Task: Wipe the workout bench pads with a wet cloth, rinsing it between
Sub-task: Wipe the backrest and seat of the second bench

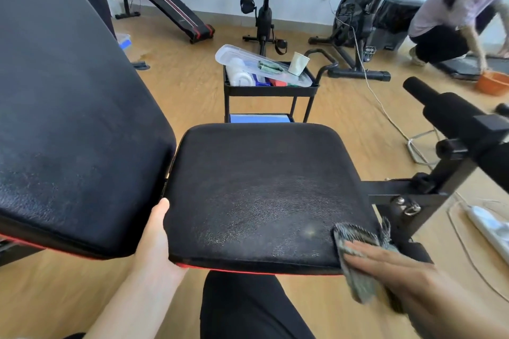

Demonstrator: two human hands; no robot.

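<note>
The black seat pad (256,187) of the workout bench lies in front of me, its near half shiny and damp. The larger black back pad (68,118) rises tilted at the left. My right hand (391,264) presses a grey checked cloth (355,250) flat against the seat pad's near right corner, and part of the cloth hangs over the edge. My left hand (154,237) grips the seat pad's near left edge, in the gap between the two pads.
A black cart (271,88) with a plastic tray, a paper cup (298,63) and supplies stands just behind the seat. The bench's frame and foam roller (451,110) jut out at the right. Exercise bikes, a sit-up board, floor cables, a power strip and a crouching person by an orange basin (493,82) lie beyond.
</note>
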